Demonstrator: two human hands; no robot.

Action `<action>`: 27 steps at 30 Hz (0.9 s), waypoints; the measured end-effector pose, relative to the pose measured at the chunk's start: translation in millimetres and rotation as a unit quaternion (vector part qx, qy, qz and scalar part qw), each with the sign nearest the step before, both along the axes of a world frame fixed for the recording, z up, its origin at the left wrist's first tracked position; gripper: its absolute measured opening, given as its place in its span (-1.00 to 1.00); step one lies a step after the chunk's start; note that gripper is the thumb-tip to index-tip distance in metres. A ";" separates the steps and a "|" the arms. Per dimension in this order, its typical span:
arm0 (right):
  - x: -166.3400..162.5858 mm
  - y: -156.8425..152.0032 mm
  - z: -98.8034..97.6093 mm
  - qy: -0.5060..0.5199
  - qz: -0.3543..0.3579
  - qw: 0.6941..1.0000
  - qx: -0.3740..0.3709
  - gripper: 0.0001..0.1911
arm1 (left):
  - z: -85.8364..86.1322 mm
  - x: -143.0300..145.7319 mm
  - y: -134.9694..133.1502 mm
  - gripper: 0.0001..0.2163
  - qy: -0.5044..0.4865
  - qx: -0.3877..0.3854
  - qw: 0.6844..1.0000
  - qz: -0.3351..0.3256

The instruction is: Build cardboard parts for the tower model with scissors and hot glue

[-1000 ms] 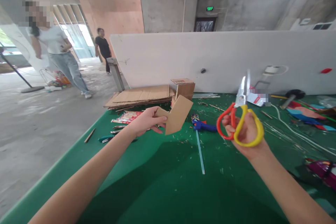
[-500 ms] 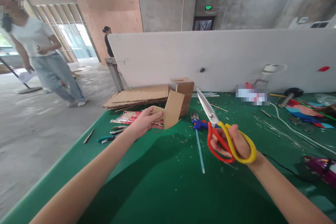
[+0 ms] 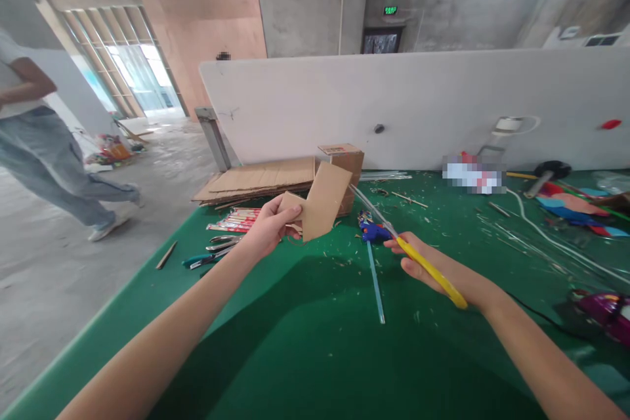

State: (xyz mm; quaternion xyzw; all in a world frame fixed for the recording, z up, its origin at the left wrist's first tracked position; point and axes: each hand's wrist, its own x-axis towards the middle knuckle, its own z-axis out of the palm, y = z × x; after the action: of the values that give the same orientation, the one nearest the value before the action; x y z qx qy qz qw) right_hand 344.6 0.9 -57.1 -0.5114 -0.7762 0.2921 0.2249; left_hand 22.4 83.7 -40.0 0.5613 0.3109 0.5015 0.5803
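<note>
My left hand (image 3: 270, 228) is closed on an L-shaped piece of brown cardboard (image 3: 322, 201), held up above the green table (image 3: 305, 348). My right hand (image 3: 433, 269) grips a pair of scissors (image 3: 408, 251) with yellow and red handles. Seen edge-on, the scissors point up and left, with the blade tips close to the right edge of the cardboard piece.
A stack of flat cardboard (image 3: 260, 178) and a small cardboard box (image 3: 347, 161) lie at the table's far side against a white board (image 3: 423, 105). A blue glue gun (image 3: 374, 231), a clear stick (image 3: 377, 282), pliers (image 3: 207, 257), and coloured scraps (image 3: 575, 207) lie around. A person (image 3: 44, 144) walks at left.
My right hand turned the scissors from upright to pointing left and brought the blades up to the cardboard piece. The person at left walked further left.
</note>
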 end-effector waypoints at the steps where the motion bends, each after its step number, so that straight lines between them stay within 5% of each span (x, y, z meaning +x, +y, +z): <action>1: -0.7 0.0 -0.9 -0.009 -0.005 1.000 0.007 -0.44 | 0.6 0.7 -1.5 -0.68 0.022 0.010 1.000 0.001; 7: -11.2 -6.0 6.1 -0.058 -0.018 0.998 -0.011 -0.42 | 6.6 3.6 -11.0 -0.71 0.188 0.076 0.979 -0.032; 18: -14.8 -1.5 -0.5 -0.094 -0.031 0.995 -0.013 -0.29 | 9.6 4.3 -13.2 -0.69 0.216 0.082 0.973 -0.025; 27: -22.0 0.4 -4.2 -0.126 -0.052 0.990 0.038 -0.53 | 11.7 2.5 -13.1 -0.72 0.246 0.097 0.963 -0.045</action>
State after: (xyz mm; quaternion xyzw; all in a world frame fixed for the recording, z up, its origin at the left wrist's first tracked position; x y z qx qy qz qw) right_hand 322.6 1.3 -61.4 -0.5748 -0.7812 0.1842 0.1596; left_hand 25.0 70.7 -28.3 0.7346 0.3686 0.3492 0.4501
